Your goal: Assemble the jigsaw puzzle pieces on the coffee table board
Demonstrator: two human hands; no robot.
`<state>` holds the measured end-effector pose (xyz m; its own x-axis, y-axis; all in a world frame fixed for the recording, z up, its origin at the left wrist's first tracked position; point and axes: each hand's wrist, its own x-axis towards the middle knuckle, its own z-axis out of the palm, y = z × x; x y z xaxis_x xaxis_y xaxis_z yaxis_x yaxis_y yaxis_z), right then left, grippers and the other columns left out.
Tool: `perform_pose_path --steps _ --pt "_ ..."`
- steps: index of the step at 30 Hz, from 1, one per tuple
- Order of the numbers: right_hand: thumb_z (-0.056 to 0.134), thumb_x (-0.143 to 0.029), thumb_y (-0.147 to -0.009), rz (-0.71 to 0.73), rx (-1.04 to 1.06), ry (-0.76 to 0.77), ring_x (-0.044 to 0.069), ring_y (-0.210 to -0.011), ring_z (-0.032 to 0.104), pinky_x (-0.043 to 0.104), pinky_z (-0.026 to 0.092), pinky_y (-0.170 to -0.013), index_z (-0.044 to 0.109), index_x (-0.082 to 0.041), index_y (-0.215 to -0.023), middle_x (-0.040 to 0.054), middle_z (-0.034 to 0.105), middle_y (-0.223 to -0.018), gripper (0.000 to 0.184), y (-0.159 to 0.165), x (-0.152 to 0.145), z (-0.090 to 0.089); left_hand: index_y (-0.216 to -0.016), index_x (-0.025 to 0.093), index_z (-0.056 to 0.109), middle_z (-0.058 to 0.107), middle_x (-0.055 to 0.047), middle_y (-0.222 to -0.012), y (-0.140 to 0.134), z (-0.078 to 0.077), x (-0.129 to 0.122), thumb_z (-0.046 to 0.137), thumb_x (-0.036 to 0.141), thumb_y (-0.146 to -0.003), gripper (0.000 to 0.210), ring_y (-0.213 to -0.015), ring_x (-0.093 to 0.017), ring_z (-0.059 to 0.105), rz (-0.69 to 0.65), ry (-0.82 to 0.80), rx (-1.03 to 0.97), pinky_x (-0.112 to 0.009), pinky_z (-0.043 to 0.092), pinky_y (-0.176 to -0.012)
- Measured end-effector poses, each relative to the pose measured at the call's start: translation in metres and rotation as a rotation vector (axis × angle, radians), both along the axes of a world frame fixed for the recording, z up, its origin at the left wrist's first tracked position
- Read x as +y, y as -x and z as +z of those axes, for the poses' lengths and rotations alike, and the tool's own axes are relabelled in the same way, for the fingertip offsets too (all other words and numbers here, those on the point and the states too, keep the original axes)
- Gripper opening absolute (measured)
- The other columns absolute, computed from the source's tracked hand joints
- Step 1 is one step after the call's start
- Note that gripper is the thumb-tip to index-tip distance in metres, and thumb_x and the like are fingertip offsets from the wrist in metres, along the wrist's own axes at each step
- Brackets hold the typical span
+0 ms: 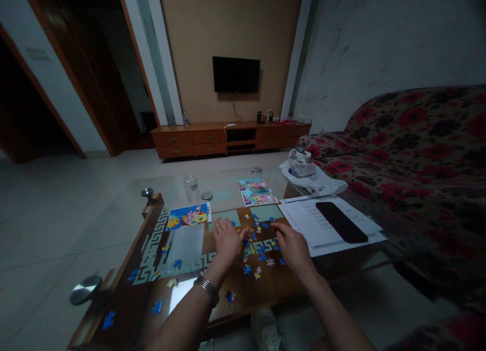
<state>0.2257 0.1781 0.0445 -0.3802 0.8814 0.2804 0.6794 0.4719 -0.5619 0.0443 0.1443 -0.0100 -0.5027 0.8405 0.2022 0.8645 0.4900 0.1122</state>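
Forearms (186, 310) stretched over the desk (275, 289), where most puzzle pieces (261, 255) lay loose between the left hand (228, 237), fingers spread, gripping nothing visible, and the right hand (292, 244), curled beside them; whether it pinched one, I could not tell.

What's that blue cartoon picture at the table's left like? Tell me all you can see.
The picture card is a thin rectangular sheet, paper or card by its look, printed blue with yellow and pink cartoon figures and a white strip along its right edge. It lies flat, face up on the glass-topped table, nearer the person than the clear glass jar. The left hand is just right of it, apparently not touching. Finer details are too small to read.
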Motion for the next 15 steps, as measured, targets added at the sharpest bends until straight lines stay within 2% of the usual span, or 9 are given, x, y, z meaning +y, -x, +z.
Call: perform_pose_path --steps 4,15 --pt "0.040 -0.013 -0.086 0.016 0.064 -0.007 0.023 -0.098 0.066 0.036 0.050 -0.089 0.068 -0.014 -0.108 0.0090 0.071 -0.105 0.035 -0.002 -0.002 0.003 -0.139 -0.004 0.037 0.030 -0.031 -0.147 -0.004 -0.012 0.004 0.031 0.065 -0.089 0.086 -0.138 -0.041 0.028 -0.056 0.039 0.025 -0.054 0.028 -0.110" --pt "0.043 -0.014 -0.086 0.007 0.085 -0.019 0.021 -0.097 0.067 0.034 0.050 -0.088 0.069 -0.019 -0.106 0.0073 0.072 -0.105 0.033 -0.004 -0.001 0.006 -0.146 0.006 0.028 0.024 -0.019 -0.154 -0.007 -0.014 0.039 0.019 0.061 -0.093 0.077 -0.143 -0.033 0.020 -0.281 0.093 -0.020 -0.058 0.023 -0.112"
